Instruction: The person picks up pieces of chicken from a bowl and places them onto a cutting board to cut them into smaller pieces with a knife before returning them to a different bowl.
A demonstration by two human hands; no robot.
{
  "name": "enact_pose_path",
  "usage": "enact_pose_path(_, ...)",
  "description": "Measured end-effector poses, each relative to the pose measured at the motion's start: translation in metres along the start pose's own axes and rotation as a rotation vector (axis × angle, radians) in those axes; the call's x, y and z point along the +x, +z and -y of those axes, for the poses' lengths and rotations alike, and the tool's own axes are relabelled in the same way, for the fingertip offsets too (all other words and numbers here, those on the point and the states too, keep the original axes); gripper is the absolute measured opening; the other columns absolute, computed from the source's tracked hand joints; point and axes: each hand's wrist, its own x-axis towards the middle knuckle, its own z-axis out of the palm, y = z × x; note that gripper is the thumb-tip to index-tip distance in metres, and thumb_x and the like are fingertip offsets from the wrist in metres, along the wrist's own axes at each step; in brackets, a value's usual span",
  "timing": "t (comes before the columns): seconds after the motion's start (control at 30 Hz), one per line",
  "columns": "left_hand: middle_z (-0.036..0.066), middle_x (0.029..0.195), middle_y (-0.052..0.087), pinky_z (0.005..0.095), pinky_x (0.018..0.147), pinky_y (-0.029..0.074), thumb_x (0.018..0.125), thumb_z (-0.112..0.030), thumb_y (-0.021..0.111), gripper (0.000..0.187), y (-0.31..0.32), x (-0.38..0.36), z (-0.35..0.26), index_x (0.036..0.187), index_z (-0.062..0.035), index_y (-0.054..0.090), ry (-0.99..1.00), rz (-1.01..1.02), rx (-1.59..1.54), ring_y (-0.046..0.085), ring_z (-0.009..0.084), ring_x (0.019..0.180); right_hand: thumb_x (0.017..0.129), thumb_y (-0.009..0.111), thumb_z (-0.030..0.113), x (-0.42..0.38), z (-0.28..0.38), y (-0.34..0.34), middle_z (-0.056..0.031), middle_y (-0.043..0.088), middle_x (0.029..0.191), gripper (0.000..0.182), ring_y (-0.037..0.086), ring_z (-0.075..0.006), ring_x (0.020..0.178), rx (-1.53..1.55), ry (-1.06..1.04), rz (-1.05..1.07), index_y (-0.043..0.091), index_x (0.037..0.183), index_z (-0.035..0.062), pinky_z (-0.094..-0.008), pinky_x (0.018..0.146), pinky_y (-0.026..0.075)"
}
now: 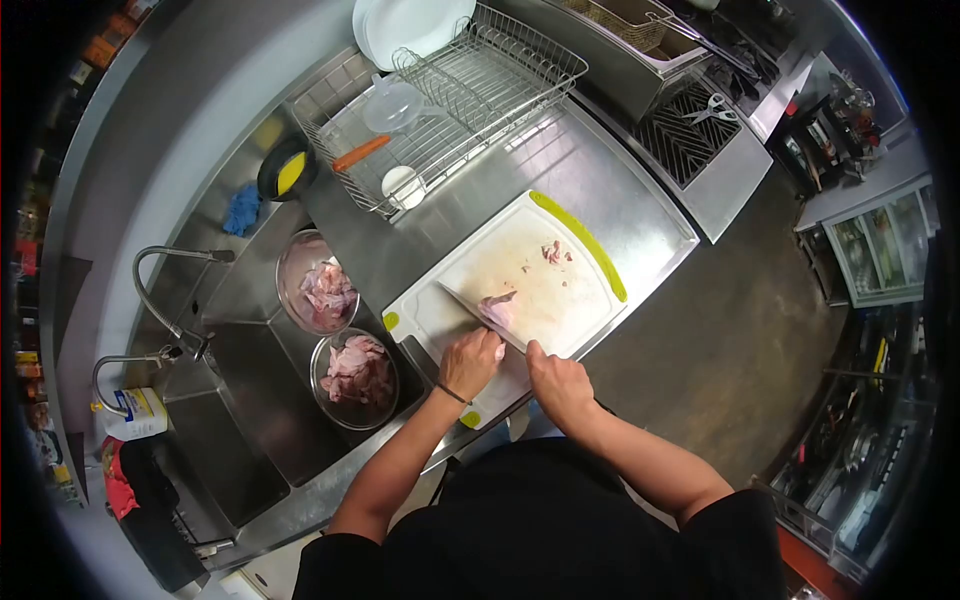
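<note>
On a white cutting board [560,300] with green edges lies a piece of raw chicken [497,308]. My right hand [562,385] is wrapped round the handle of a kitchen knife [468,304]; its blade slants across the board, against the near side of the chicken. Close beside the blade, my left hand [468,363] has its fingers curled in on the near end of the chicken, and its fingertips are partly hidden. Small meat scraps [556,253] lie toward the board's far right.
Left of the board, two bowls of raw chicken, a farther bowl [283,290] and a nearer bowl [318,385], stand by the sink [250,420]. A wire dish rack [480,120] stands beyond the board. Scissors [712,112] lie at the upper right.
</note>
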Motion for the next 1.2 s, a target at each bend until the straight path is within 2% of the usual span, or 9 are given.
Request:
enact_pose_path(0.17,0.010,0.075,0.058,0.0411,0.060,0.050,0.072,-0.010,0.065,0.014,0.002,0.002,0.006,0.081,-0.0066,0.055,0.014,-0.033,0.032,0.061,0.0307,0.069,0.087,0.047,0.009,0.020,-0.005,0.001,-0.0196,0.065,0.070,0.005,0.066,-0.0335,0.062,0.038,-0.048,-0.077,0.047,0.088,0.0036,-0.0416,0.055,0.054)
enact_pose_path(0.23,0.010,0.076,0.058,0.0404,0.058,0.051,0.073,-0.014,0.068,0.017,0.000,0.002,0.012,0.082,-0.0080,0.055,0.078,-0.063,-0.001,0.062,0.0290,0.068,0.088,0.049,0.015,0.031,-0.010,-0.003,-0.0249,0.064,0.078,0.016,0.065,-0.0391,0.074,0.251,0.083,0.076,0.053,0.092,0.0002,-0.0462,0.066,0.053)
enact_pose_path(0.33,0.011,0.081,0.061,0.0397,0.060,0.052,0.068,-0.015,0.074,0.027,-0.004,0.001,0.013,0.086,-0.0076,0.057,-0.021,-0.100,-0.113,0.063,0.0294,0.073,0.088,0.051,0.021,0.046,-0.039,0.009,-0.0275,0.063,0.089,0.025,0.061,-0.0425,0.089,0.517,-0.075,0.121,0.057,0.095,-0.0018,-0.0485,0.078,0.048)
enact_pose_path(0.43,0.011,0.087,0.062,0.0389,0.063,0.052,0.063,-0.015,0.078,0.036,-0.003,-0.001,0.009,0.090,-0.0076,0.057,-0.125,-0.118,-0.156,0.063,0.0299,0.077,0.091,0.053,0.025,0.046,-0.050,0.007,-0.0246,0.063,0.078,0.028,0.063,-0.0397,0.071,0.723,-0.090,0.220,0.057,0.091,-0.0030,-0.0465,0.062,0.048)
enact_pose_path(0.57,0.009,0.081,0.060,0.0380,0.064,0.051,0.064,-0.013,0.076,0.028,-0.015,0.001,0.002,0.083,-0.0073,0.056,-0.141,-0.085,-0.053,0.062,0.0284,0.075,0.092,0.053,0.027,0.033,-0.047,0.000,-0.0260,0.062,0.079,0.030,0.061,-0.0421,0.072,0.784,-0.090,0.167,0.055,0.094,-0.0025,-0.0461,0.064,0.047)
enact_pose_path(0.63,0.007,0.083,0.060,0.0359,0.064,0.051,0.065,-0.011,0.073,0.024,-0.017,0.003,0.001,0.081,-0.0088,0.057,0.040,-0.118,0.084,0.062,0.0253,0.078,0.090,0.052,0.025,0.022,-0.046,-0.003,-0.0265,0.063,0.088,0.027,0.059,-0.0451,0.087,0.653,0.014,0.019,0.054,0.095,-0.0012,-0.0508,0.077,0.045)
enact_pose_path(0.77,0.004,0.082,0.057,0.0346,0.061,0.051,0.067,-0.010,0.069,0.017,-0.013,0.003,0.001,0.080,-0.0098,0.057,0.150,-0.137,0.173,0.060,0.0226,0.077,0.091,0.049,0.021,-0.004,-0.030,-0.021,-0.0247,0.060,0.065,0.019,0.061,-0.0442,0.063,0.350,0.027,-0.142,0.049,0.095,0.0033,-0.0524,0.059,0.049)
enact_pose_path(1.0,0.002,0.071,0.048,0.0309,0.053,0.048,0.070,-0.015,0.065,0.010,-0.017,0.007,-0.016,0.071,-0.0121,0.055,0.279,-0.089,0.315,0.054,0.0174,0.066,0.085,0.048,0.010,-0.033,-0.010,-0.002,-0.0199,0.062,0.062,0.012,0.065,-0.0338,0.058,0.100,0.032,-0.097,0.047,0.094,0.0027,-0.0421,0.050,0.052)
enact_pose_path(1.2,0.003,0.073,0.048,0.0325,0.052,0.049,0.074,-0.015,0.061,0.012,-0.013,0.002,-0.018,0.068,-0.0115,0.052,0.268,-0.007,0.323,0.053,0.0185,0.067,0.086,0.045,0.007,-0.014,0.000,0.011,-0.0180,0.065,0.068,0.008,0.067,-0.0329,0.063,0.116,0.021,-0.091,0.047,0.093,0.0034,-0.0405,0.053,0.054)
